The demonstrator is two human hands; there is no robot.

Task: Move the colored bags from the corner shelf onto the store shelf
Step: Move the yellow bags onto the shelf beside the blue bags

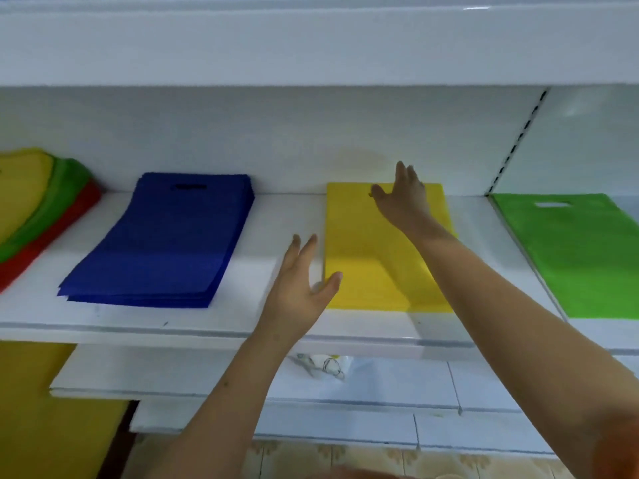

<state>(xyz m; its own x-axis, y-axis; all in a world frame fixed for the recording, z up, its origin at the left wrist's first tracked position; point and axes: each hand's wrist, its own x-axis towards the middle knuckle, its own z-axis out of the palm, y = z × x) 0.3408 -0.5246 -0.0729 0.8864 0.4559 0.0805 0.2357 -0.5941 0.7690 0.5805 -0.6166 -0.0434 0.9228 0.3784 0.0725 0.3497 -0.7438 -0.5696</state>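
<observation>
A flat stack of yellow bags (366, 257) lies on the white store shelf (283, 216). My right hand (403, 198) rests with straight fingers on the stack's far end, near the back wall. My left hand (299, 281) is open beside the stack's left edge, its thumb touching that edge near the front. A stack of blue bags (162, 240) lies to the left on the same shelf. A stack of green bags (574, 257) lies on the shelf section to the right.
At the far left edge lies a fanned pile of yellow, green and red bags (31, 216). Another white shelf hangs close overhead. Lower shelves (363, 385) step out below, one holding a crumpled plastic bag (325, 366). A slotted upright (518, 140) divides the back wall.
</observation>
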